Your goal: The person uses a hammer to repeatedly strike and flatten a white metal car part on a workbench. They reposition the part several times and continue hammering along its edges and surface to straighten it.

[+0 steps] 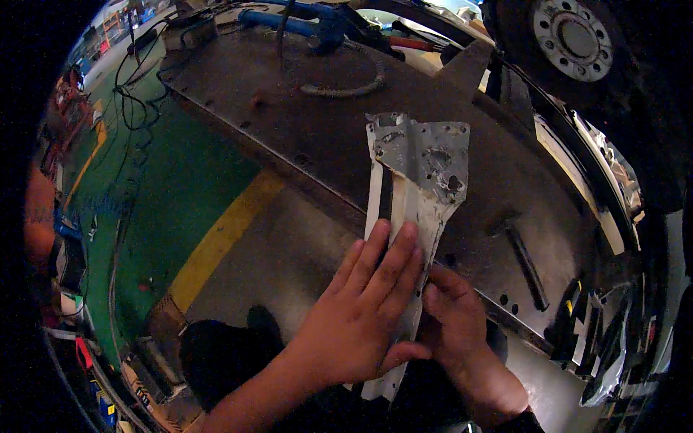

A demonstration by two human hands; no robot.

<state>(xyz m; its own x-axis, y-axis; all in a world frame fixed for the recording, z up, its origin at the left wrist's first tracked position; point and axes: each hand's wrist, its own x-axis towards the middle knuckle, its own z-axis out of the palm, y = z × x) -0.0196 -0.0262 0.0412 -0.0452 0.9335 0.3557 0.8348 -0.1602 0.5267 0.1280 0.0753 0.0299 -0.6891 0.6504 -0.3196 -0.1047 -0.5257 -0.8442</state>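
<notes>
A long white sheet-metal car body part lies partly over the edge of a dark steel bench and reaches back toward me. Its far end is bare grey metal, with holes and rough patches. My left hand rests flat on its white face, fingers stretched out and slightly apart. At the right edge of the part, my right hand curls its fingers against the side and holds it; some of those fingertips are hidden. A hammer with a dark handle lies on the bench to the right of my hands.
The steel bench runs diagonally across the view. On its far end are a blue tool and a curved hose. A large wheel stands at the far right. The green floor at left has a yellow stripe and cables.
</notes>
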